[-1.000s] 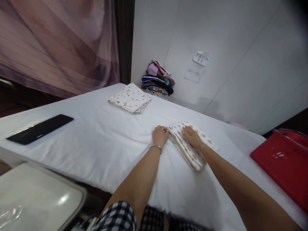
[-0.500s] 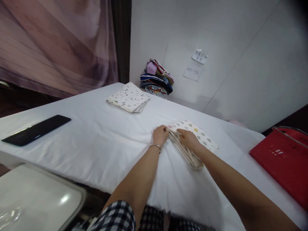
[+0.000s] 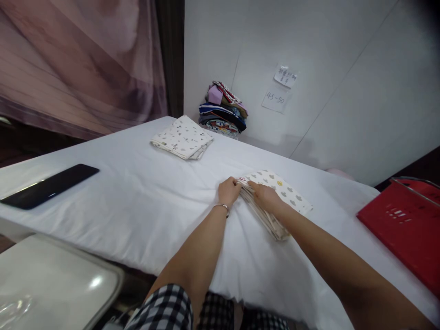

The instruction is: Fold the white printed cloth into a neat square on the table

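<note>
On the white-covered table [image 3: 154, 215] lies a folded cream cloth [image 3: 288, 197] printed with grey shapes and a yellow figure, its layered edge facing me. My left hand [image 3: 228, 191] pinches the cloth's near left corner between thumb and fingers. Close beside it, my right hand [image 3: 266, 196] is closed on the same layered edge, thumb toward the corner; its fingertips are partly hidden by the folds. Farther back on the table, apart from both hands, rests a second folded cream cloth [image 3: 184, 137] with small dark prints.
A black flat slab [image 3: 51, 184] lies at the table's left. A red basket [image 3: 402, 224] with a metal handle stands at the right edge. Several folded fabrics form a stack [image 3: 223, 112] by the wall. A white chair seat [image 3: 51, 284] sits at the lower left.
My right hand has shifted slightly left along the cloth's edge toward my left hand, and the lifted layers there have come flatter. My left hand keeps its pinch at the corner.
</note>
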`<act>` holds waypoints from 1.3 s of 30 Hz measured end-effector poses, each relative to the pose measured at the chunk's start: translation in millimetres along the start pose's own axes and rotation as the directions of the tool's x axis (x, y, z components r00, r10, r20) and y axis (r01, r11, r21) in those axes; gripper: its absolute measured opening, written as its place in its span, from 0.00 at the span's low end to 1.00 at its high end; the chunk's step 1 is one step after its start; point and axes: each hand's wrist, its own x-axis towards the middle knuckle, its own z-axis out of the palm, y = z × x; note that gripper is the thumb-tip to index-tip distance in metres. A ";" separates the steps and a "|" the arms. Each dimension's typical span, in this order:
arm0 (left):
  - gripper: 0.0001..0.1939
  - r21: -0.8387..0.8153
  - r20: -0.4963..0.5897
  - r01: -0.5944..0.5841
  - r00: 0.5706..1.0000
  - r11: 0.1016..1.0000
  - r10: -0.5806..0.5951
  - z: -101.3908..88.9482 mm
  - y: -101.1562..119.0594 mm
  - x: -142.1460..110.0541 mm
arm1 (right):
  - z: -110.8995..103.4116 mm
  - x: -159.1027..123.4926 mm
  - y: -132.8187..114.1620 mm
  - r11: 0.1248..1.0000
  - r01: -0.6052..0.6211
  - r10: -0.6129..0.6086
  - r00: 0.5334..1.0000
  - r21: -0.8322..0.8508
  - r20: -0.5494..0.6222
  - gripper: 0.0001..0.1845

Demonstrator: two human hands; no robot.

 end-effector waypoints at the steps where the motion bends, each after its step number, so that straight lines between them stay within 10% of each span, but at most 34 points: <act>1: 0.05 0.004 -0.008 -0.008 1.000 1.000 0.008 -0.1 0.3 -0.4 | -1.5 2.6 3.8 0.999 -0.011 0.011 1.000 0.043 0.005 0.28; 13: 0.07 0.176 -0.042 -0.090 0.994 0.980 0.099 0.8 4.0 -9.1 | 8.2 10.3 34.8 0.855 -0.007 -0.015 0.999 0.518 0.037 0.17; 39: 0.03 0.025 -0.100 -0.160 0.982 0.987 0.161 -7.1 4.7 -4.3 | 2.8 10.6 21.7 0.945 -0.016 0.024 0.999 0.327 -0.022 0.19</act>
